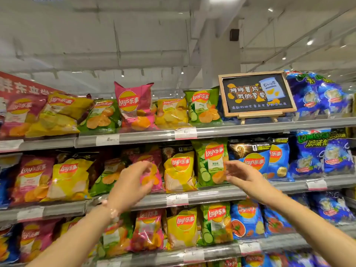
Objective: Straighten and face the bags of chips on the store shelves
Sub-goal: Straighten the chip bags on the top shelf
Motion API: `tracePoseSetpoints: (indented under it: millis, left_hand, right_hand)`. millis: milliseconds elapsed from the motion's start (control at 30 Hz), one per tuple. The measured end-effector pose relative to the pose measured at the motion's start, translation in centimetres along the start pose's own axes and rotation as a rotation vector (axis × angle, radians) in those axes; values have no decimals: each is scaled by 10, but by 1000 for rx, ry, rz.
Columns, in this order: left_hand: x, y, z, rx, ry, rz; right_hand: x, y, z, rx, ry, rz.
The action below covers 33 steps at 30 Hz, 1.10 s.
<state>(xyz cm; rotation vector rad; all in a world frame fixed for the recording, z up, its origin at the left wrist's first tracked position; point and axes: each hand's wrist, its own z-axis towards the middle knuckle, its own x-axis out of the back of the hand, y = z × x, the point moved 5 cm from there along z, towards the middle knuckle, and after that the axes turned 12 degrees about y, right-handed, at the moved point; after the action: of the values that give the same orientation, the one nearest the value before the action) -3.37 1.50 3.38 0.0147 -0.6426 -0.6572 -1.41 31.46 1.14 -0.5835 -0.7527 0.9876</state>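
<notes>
Both hands, left hand point(133, 182) and right hand point(243, 177), grip apart (holding nothing), reach toward the middle shelf point(212, 195); chalkboard sign point(256, 93) at one o'clock.

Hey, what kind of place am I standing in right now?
Most likely a supermarket snack aisle: tiered shelves with price tags on their edges, rows of chip bags, and a small chalkboard sign picturing chips.

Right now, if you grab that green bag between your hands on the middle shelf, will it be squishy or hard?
Probably squishy and light: the green bag looks puffed with air. Its shiny film could be a bit slippery and crinkle. It stands upright on a narrow base, so a push may tip it onto the yellow bag beside it. The chips inside would likely break if squeezed.
</notes>
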Motion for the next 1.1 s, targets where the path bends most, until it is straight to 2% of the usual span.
tracePoseSetpoints:
  millis: [100,233,433,533,600,767,1000,1100]
  left_hand:
    - [-11,9,56,-207,79,185]
    - [-41,11,119,-435,35,452]
    - [-96,-15,175,-542,-78,633]
    - [-102,-18,186,-669,10,641]
    - [-99,-15,191,-740,125,592]
    - [-111,-25,200,-607,35,480]
    - [-100,-22,205,-648,12,446]
    - [-99,-19,207,-666,-1,483]
  right_hand:
    - [-5,-13,50,78,22,-55]
    - [-14,-27,111,147,85,-100]
    - [-23,-39,187,240,231,-222]
    - [-24,-42,219,292,300,-333]
    - [-25,-43,235,337,335,-444]
    - [-33,-36,270,297,281,-666]
    - [-28,-24,297,171,153,-739]
    - [-28,-16,301,172,135,-751]
